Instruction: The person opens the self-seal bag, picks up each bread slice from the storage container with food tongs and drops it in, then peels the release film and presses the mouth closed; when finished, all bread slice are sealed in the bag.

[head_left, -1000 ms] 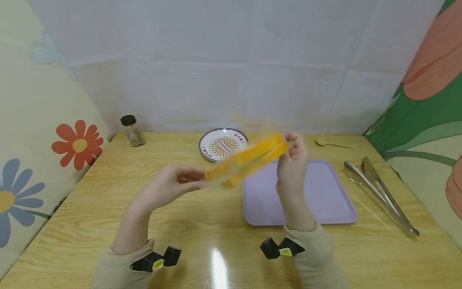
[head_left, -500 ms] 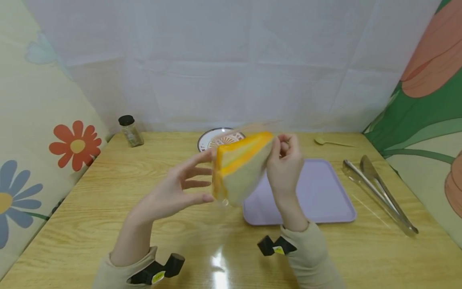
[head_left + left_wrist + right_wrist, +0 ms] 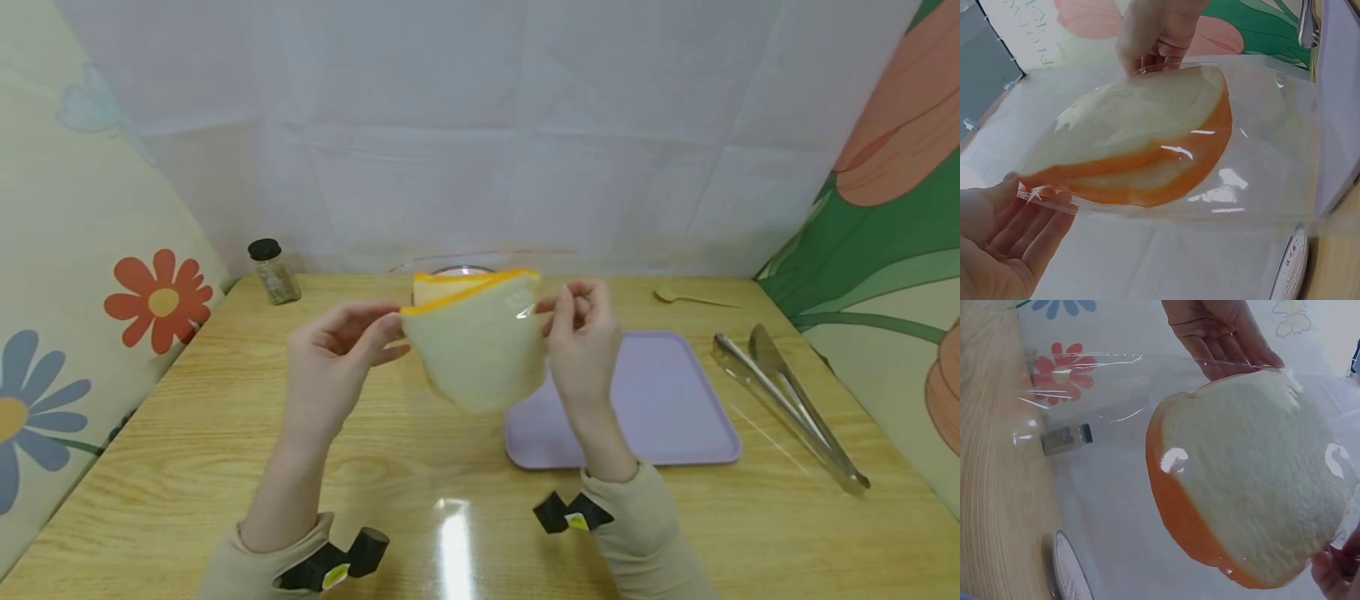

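Two slices of bread, pale with orange crust, are held up over the table inside a clear plastic bag. The broad face of the front slice is turned toward the head view. My left hand pinches the bag at the slices' upper left corner between thumb and fingers. At the opposite side, my right hand pinches the bag's edge with curled fingers. In the right wrist view, shiny film of the bag spreads past the crust toward the table.
Behind the bread, a patterned plate is mostly hidden. A lilac tray lies to the right, beside metal tongs. Farther back are a yellow-green spoon and, at left, a black-lidded jar.
The bagged bread has turned from edge-on to show its broad face, shifting slightly left. My left hand went from spread fingers to pinching the bag's corner. My right hand kept its hold.
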Demonstrator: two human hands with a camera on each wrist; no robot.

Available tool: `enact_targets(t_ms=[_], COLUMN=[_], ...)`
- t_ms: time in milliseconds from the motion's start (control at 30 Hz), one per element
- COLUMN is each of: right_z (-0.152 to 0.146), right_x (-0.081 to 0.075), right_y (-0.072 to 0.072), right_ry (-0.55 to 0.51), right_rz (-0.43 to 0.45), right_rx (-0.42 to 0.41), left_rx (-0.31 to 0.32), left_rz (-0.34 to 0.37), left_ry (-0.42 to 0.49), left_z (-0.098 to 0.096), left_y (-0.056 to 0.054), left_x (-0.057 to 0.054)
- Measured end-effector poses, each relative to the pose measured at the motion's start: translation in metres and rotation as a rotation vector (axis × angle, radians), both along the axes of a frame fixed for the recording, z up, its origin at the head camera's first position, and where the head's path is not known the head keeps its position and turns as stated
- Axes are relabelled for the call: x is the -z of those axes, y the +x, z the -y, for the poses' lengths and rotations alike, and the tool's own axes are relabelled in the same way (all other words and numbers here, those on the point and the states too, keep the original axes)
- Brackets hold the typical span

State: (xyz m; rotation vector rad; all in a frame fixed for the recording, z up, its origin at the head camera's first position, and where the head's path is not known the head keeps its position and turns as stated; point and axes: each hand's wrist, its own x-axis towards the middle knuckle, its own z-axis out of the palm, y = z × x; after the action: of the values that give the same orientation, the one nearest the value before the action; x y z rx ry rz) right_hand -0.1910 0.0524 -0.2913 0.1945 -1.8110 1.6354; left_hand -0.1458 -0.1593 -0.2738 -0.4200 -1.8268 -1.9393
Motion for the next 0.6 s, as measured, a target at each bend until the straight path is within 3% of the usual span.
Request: enact_targets(t_ms=[167, 400, 467, 600], right_z=[0.0, -0.018, -0.021, -0.021], right_x=[0.001, 0.0, -0.001, 0.001], right_y=[-0.002, -0.01, -0.011, -0.013], right_ry=[-0.015, 0.114, 0.125, 0.113], right_rz=[0.008, 0.012, 0.003, -0.023], right_rx=[-0.126, -0.256, -0.283, -0.281], left_rx=[-0.074, -0.277, -0.299, -0.29], left_rz=[0.012, 0.036, 0.042, 0.021], left_ry=[0.099, 0.023, 0.01, 0.079], left_z=[0.004, 0.011, 0.013, 0.014], left_y=[-0.002, -0.007, -0.008, -0.011], left_x=[0.0, 0.0, 0.001, 0.003])
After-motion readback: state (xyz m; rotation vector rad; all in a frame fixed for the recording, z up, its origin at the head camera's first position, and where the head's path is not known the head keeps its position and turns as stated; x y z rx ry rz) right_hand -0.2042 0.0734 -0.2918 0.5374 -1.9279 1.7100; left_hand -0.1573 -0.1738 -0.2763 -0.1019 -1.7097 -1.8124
